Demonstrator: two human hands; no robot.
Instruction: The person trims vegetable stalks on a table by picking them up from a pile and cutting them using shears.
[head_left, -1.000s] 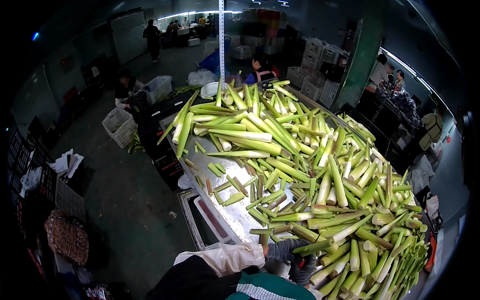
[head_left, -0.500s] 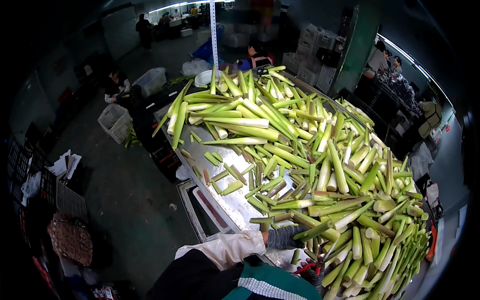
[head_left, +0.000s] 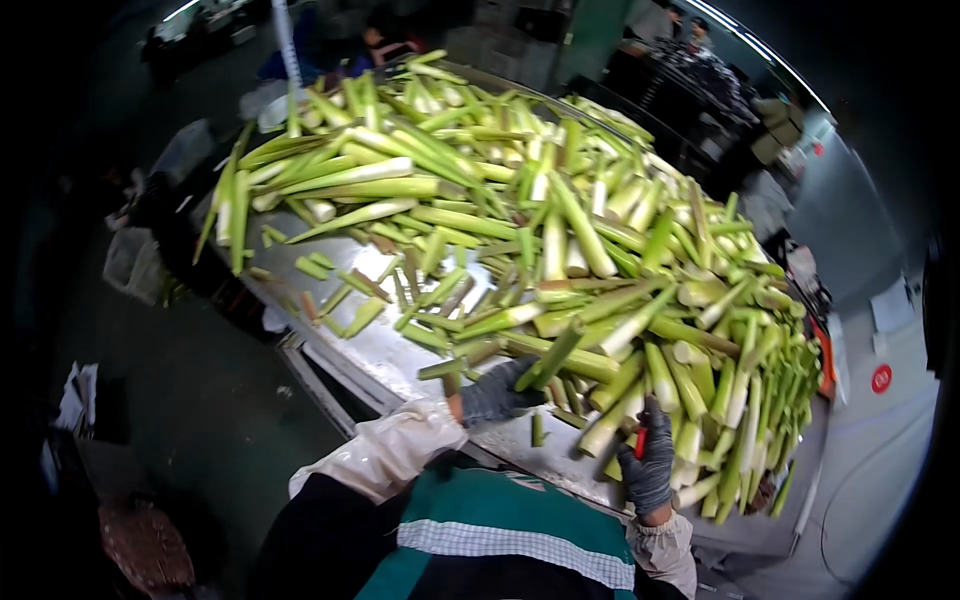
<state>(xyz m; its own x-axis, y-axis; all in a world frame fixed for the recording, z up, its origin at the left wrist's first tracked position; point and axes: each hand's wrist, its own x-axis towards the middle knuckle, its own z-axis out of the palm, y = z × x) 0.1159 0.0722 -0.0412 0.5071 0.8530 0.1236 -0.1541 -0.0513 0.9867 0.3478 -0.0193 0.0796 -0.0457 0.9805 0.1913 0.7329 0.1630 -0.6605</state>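
Note:
My left hand (head_left: 498, 393), in a grey glove, is closed around the lower part of a green water bamboo shoot (head_left: 556, 354) that slants up to the right. Red-handled shears (head_left: 641, 440) sit in my right hand (head_left: 652, 462), also gloved in grey; fingers hide most of them. Both hands are over the near edge of a metal table (head_left: 395, 368). A big pile of green and white water bamboo shoots (head_left: 590, 230) spreads beyond them. Short cut pieces (head_left: 365, 316) lie on the metal to the left of the pile.
A white post (head_left: 287, 45) rises behind the far left of the table. A pale plastic crate (head_left: 133, 265) stands on the floor to the left. Another person (head_left: 385, 42) is beyond the table's far edge, and more people are at the back right.
The view has swung to the right and is somewhat blurred. My right hand with the shears, partly hidden low before, now shows farther from the shoot in my left hand.

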